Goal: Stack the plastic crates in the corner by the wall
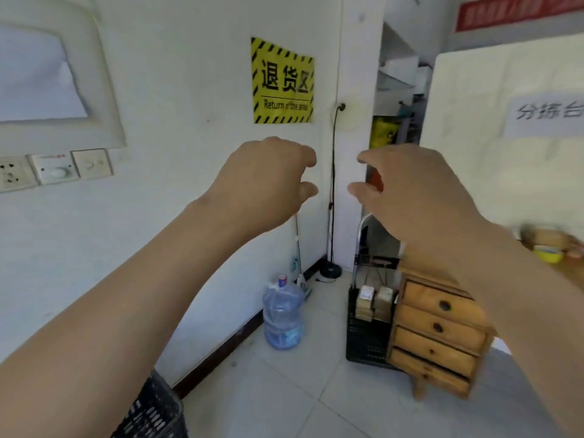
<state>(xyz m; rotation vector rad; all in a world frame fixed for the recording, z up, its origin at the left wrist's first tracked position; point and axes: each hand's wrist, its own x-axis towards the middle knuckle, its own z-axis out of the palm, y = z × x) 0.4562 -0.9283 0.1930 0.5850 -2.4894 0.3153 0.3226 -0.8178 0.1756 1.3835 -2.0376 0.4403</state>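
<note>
- Lettering is read on a yellow sign (282,81) with black hazard stripes, fixed to the white wall (177,90): three Chinese characters, 退货区, above the English line "Return of the area".
- Three more characters, 分拣台, are printed on a white paper label (545,116) stuck to a pale panel at the right.
- White characters on a red banner (518,11) at the upper right are too blurred to be read.
- Both hands are raised in mid-air in front of the wall; the fingers of the left hand (265,181) and of the right hand (417,191) are loosely curled and hold nothing.
- One black plastic crate (368,336) is seen on the tiled floor (300,390) near the corner, packed with small boxes and set against a wooden chest of drawers (439,330).
- A second black crate (155,412) is partly seen at the bottom edge, under the left forearm.
- A blue water jug (282,314) stands by the wall, and a black lamp stand (331,197) rises from a round base in the corner.
- Wall sockets and a dial switch (57,169) are mounted at the left.
</note>
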